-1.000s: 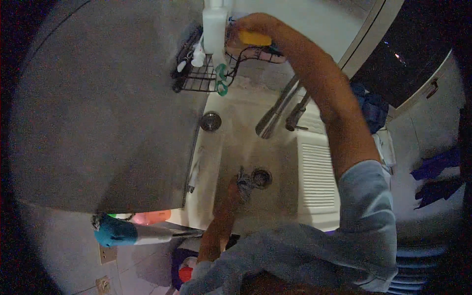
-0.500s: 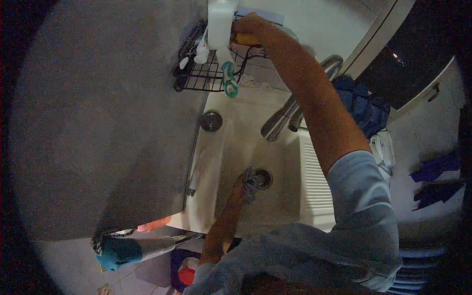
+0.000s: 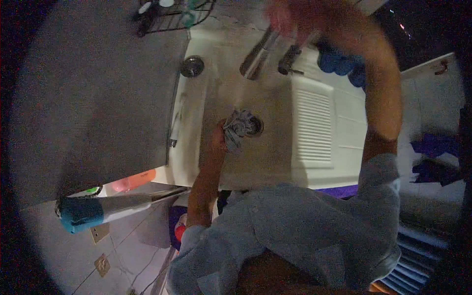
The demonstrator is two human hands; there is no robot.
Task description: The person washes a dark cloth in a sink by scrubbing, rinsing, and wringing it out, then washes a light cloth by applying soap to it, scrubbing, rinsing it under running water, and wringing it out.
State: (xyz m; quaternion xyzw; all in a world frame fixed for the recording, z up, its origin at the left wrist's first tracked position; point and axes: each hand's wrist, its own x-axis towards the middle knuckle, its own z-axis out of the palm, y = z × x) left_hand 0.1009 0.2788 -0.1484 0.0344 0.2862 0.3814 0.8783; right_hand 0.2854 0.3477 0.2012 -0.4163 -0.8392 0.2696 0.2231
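Note:
My left hand (image 3: 221, 136) is closed on a crumpled grey cloth (image 3: 238, 129) low in the pale sink basin (image 3: 275, 157). The cloth lies against the round drain (image 3: 254, 126) and partly covers it. Up by the metal faucet (image 3: 256, 58), my right hand (image 3: 300, 19) is smeared by motion. Its fingers cannot be made out, nor whether it touches the tap. A pale streak runs below the spout; whether it is water is unclear.
A black wire basket (image 3: 169, 19) with bottles stands at the far left, cut by the frame. A dark round fitting (image 3: 192, 66) sits on the sink's left side. To the right is a ribbed drainboard (image 3: 314, 125). Blue cloth (image 3: 339, 61) lies behind it.
My right hand has left the wire basket and come right, over the faucet. The view has shifted, so the sink sits higher in the picture. My left hand still grips the cloth.

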